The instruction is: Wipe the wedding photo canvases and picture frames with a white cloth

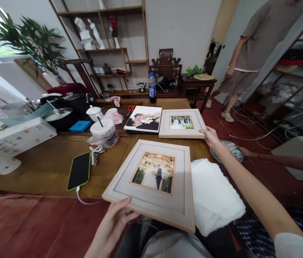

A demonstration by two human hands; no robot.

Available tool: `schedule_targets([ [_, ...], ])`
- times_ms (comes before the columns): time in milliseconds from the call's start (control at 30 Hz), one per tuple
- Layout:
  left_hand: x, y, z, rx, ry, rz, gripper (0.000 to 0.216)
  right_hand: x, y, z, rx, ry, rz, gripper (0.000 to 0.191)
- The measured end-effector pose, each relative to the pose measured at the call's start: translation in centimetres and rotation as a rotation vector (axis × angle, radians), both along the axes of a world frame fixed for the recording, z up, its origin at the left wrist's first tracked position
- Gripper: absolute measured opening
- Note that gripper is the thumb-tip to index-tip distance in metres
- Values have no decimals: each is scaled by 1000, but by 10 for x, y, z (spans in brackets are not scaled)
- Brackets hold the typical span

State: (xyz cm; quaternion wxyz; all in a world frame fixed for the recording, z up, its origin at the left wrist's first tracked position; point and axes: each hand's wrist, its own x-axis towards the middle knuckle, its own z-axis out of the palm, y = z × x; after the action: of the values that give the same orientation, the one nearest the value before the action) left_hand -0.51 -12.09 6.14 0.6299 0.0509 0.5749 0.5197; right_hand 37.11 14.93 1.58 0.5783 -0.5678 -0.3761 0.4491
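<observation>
Wooden surface [46, 157] fills the view, with shelving behind and a person standing well beyond our right fingers. We hold the near picture frame [154, 182] with our left hand [113, 224]; its fingers grasp the bottom-left edge, thumb on top, and the frame tilts over the surface's edge toward us. Our right hand [211, 136] reaches forward, fingers touching the far picture frame [181, 123] at its near-right corner; whether they clench it we cannot tell. A white cloth [213, 193] lies beneath our right forearm. A phone [79, 171] lies left of the near frame.

A green-cased phone [79, 171], a cola bottle [152, 88] and a white cloth [214, 195] lie about.
</observation>
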Motion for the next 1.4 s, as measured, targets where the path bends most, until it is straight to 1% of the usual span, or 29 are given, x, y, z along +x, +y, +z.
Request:
schedule_targets([
  [67, 2, 0, 1, 5, -2, 6, 21, 0, 2, -1, 21, -19, -17, 29],
  [200, 4, 1, 0, 8, -2, 16, 26, -1, 8, -1, 45, -62, -43, 40],
  [367, 5, 2, -4, 21, -14, -2, 31, -1, 17, 0, 55, -188, -34, 46],
  [467, 6, 3, -7, 22, -16, -4, 28, -2, 20, 9, 74, -320, -18, 43],
  [567, 7, 3, -9, 23, -15, 7, 24, -6, 10, 26, 113, -493, -24, 45],
  [633, 7, 3, -10, 27, -17, 15, 21, -9, -11, 38, 154, -607, -18, 52],
  [700, 6, 3, -10, 36, -26, 21, 19, -12, -45, 47, 195, -701, 25, 53],
  [767, 6, 3, -9, 47, -35, 26, 19, -12, -89, 49, 204, -780, 103, 42],
  [800, 5, 3, -9, 50, -41, 25, 19, -10, -112, 47, 185, -897, 170, 38],
  [867, 3, 3, -10, 49, -46, 23, 20, -5, -157, 40, 84, -1029, 222, 36],
  [900, 3, 3, -11, 47, -43, 19, 21, -3, -176, 36, -2, -1041, 233, 38],
  [933, 2, 3, -12, 48, -39, 13, 21, 0, -193, 32, -122, -1028, 257, 43],
  [1000, 0, 4, -15, 65, -25, -3, 23, 3, -219, 25, -320, -977, 297, 49],
  [1033, 0, 4, -16, 82, -19, -10, 25, 3, -228, 22, -378, -965, 304, 48],
  [1100, -1, 4, -18, 106, -15, -20, 26, 0, -241, 19, -395, -995, 274, 42],
  [1200, 1, 6, -16, 97, -26, -20, 21, -5, -253, 18, -304, -1078, 181, 38],
  [1267, 3, 8, -14, 86, -28, -10, 18, -6, -255, 18, -249, -1073, 153, 36],
  [1333, 6, 8, -13, 86, -26, 0, 18, -1, -255, 19, -195, -992, 160, 33],
  [1400, 7, 8, -13, 89, -22, -2, 18, 7, -253, 21, -162, -823, 166, 32],
])
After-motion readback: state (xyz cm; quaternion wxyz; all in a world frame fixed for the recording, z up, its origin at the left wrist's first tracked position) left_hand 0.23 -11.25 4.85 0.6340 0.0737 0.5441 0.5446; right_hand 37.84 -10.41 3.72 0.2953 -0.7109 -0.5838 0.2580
